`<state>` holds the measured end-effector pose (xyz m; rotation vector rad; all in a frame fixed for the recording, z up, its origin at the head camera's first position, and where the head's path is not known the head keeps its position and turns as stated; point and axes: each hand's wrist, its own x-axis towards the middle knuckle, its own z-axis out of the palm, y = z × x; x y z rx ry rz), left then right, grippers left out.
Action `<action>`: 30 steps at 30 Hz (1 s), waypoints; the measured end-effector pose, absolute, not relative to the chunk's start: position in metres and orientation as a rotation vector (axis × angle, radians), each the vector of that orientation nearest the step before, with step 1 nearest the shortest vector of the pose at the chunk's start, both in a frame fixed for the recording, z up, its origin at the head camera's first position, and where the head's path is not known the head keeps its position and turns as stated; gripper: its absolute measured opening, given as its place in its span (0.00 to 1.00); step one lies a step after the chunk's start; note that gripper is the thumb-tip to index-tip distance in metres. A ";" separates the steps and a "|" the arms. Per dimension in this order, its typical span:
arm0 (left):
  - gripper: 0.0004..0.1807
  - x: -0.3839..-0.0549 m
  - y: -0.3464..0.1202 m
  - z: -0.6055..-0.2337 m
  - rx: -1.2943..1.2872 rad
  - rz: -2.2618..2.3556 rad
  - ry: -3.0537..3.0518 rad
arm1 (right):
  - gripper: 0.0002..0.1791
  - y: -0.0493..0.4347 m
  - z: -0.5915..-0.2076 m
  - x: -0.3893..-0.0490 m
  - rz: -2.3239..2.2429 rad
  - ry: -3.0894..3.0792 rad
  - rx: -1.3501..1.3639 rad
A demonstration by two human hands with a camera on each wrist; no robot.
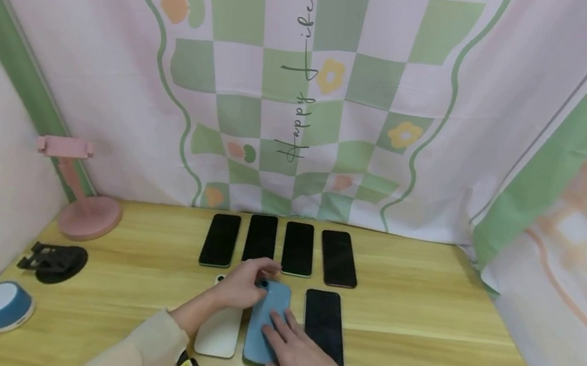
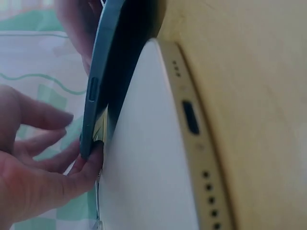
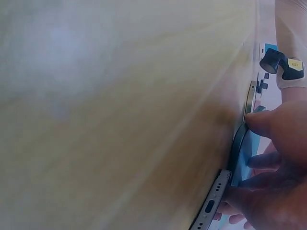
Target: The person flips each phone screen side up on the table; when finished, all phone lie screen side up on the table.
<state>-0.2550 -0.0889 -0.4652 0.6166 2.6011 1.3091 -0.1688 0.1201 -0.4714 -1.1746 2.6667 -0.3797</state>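
Note:
A blue phone [image 1: 260, 339] lies back up between a white phone [image 1: 220, 330] on its left and a dark-screened phone [image 1: 325, 327] on its right. At its top left corner my left hand [image 1: 244, 284] pinches the edge; the left wrist view shows the thumb [image 2: 91, 167] under the tilted blue edge. My right hand [image 1: 306, 362] holds the phone's lower part. Its fingers spread over the blue back, and the thumb [image 3: 261, 123] is at the edge in the right wrist view. The white phone lies beside the tilted blue one.
Behind stand several black-screened phones [image 1: 260, 238] in a row. Along the left side are a pink phone stand [image 1: 89, 217], a black folding stand [image 1: 56, 263] and a blue-and-white round object [image 1: 3, 305]. A patterned curtain [image 1: 320, 117] hangs at the table's back edge.

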 end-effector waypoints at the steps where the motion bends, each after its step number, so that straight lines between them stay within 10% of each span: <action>1: 0.29 -0.254 -0.089 -0.465 0.595 1.310 2.621 | 0.34 0.120 -0.469 -0.168 -0.369 2.666 -1.166; 30: 0.21 -0.245 -0.092 -0.466 0.159 1.492 2.485 | 0.34 0.118 -0.462 -0.166 -0.391 2.658 -1.087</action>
